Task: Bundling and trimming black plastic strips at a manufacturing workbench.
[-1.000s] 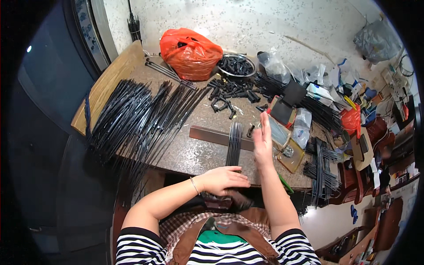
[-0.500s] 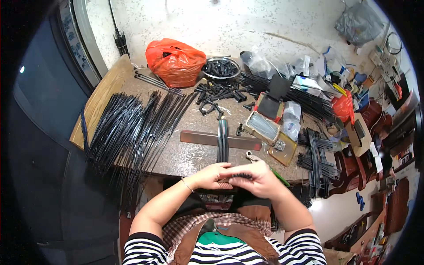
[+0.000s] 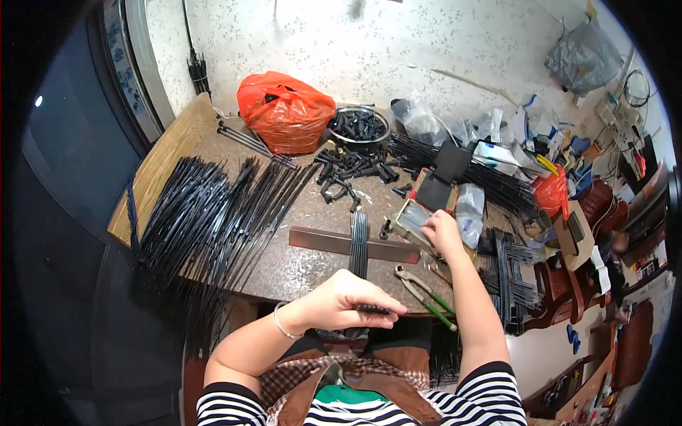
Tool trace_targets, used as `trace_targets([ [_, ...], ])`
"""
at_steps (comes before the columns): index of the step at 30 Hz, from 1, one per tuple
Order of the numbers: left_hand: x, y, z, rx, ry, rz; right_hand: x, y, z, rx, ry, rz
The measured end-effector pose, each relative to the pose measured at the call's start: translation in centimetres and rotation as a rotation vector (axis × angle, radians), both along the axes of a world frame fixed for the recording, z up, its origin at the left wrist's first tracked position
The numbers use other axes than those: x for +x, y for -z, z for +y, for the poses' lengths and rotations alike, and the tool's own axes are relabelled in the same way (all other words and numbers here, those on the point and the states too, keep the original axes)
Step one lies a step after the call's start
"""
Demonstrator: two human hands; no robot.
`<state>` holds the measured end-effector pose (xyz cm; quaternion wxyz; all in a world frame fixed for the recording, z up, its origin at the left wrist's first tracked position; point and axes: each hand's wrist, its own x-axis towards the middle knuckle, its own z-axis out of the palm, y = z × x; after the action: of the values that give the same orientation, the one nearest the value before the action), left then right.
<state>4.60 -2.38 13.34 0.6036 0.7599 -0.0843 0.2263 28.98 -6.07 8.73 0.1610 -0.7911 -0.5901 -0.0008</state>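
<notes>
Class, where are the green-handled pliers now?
In the head view, the pliers lie right of centre on the table, below the brown bar and left of the right forearm.

This was a workbench corner inside a home. Loose black rods, a metal bowl of small black parts and green-handled pincers lay on the table, all signs of handwork. The speckled wallpaper on the far side and blue slippers at right were domestic; the dark wooden furniture there, warped near the rim, was probably household seating.
</notes>
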Motion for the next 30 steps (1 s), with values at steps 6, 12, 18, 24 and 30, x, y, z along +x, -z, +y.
trace_targets([
  [6, 0.5, -1.2, 0.3, 0.055, -0.05, -0.07, 0.4, 0.7, -0.9, 0.367, -0.118, -0.021],
  [12, 0.4, -1.8, -1.0, -0.028, -0.244, -0.001, -3.0, -3.7, -3.2, 0.548, -0.22, 0.419],
  [18, -0.4, -1.0, -1.4, 0.065, -0.301, -0.046, -11.7, -7.9, -9.9, 0.542, -0.436, 0.218],
  [24, -1.0, -0.8, -3.4, 0.077, -0.311, -0.073, -12.8, -8.2, -12.6, 0.575, -0.351, 0.233],
  [30, -1.5, -0.7, -4.6, 0.054, -0.29, -0.044, -13.3, -8.2, -13.7, 0.549, -0.358, 0.291],
])
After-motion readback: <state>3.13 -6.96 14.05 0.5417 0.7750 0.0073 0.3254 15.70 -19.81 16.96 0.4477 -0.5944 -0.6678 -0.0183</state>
